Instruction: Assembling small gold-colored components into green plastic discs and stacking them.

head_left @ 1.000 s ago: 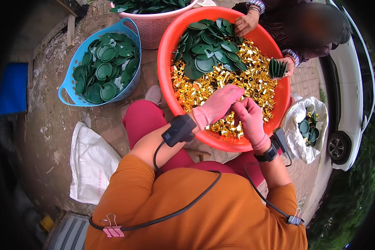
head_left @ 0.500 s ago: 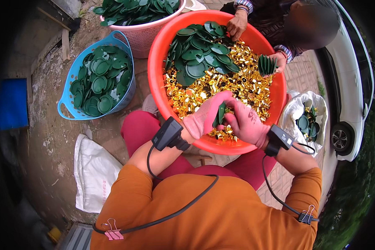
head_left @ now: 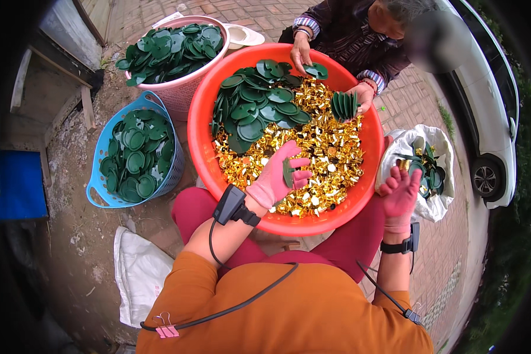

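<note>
Left hand [head_left: 272,177] cups green disc [head_left: 287,173], probably securing it; right hand [head_left: 400,197], apart, curls near right-side white sack [head_left: 432,209], grip unclear.

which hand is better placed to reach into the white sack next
Probably the right: the right hand is open beside or over the sack, while the left hand is over the tub, holding a green piece.

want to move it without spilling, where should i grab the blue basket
Likely the two looped handles of the blue basket, taken from above: they jut from its opposite ends, outside the heaped green discs.
</note>
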A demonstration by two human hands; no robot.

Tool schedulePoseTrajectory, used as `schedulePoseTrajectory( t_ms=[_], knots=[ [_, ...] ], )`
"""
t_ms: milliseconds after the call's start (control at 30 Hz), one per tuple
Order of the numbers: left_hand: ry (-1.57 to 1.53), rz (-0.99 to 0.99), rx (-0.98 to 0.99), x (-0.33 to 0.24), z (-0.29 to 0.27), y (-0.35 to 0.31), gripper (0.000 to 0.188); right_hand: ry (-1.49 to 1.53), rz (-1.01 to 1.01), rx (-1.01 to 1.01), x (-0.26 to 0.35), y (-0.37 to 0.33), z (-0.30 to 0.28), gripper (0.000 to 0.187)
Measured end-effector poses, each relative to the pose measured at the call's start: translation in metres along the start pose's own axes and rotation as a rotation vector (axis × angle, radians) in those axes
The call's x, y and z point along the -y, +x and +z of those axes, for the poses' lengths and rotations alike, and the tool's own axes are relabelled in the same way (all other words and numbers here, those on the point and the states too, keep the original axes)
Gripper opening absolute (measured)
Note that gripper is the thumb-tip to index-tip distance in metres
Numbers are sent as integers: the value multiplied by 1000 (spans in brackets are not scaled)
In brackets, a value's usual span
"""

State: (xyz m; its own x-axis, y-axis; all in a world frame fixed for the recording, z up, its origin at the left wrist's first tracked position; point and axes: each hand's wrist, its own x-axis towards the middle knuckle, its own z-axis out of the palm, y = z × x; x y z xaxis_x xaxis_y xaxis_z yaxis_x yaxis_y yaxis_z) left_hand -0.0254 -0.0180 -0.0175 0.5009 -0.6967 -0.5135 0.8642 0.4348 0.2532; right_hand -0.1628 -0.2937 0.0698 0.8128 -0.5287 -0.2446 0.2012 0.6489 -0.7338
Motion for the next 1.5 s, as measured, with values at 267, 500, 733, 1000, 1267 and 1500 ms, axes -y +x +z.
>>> schedulePoseTrajectory(
  t_ms=[267, 500, 733, 1000, 1267, 1500],
  knots=[
    [-29, -73, 26, -33, 48, 80, 86, -1619, -855, 272, -22, 69, 77, 64],
    [5, 46, 348, -51, 94, 165, 73, -2122, -922, 439, -35, 146, 97, 89],
    [-122, -178, 607, -34, 100, 154, 40, -2122, -893, 455, -32, 138, 85, 85],
    [-224, 76, 559, -14, 60, 71, 35, -1501, -741, 605, -91, 64, 105, 72],
    [1231, 951, 60, -25, -12, -25, 51, -1010, -337, 696, -169, 11, 107, 93],
    [61, 300, 135, -28, -24, -33, 45, -1079, -570, 719, -196, -11, 116, 82]
  ],
)
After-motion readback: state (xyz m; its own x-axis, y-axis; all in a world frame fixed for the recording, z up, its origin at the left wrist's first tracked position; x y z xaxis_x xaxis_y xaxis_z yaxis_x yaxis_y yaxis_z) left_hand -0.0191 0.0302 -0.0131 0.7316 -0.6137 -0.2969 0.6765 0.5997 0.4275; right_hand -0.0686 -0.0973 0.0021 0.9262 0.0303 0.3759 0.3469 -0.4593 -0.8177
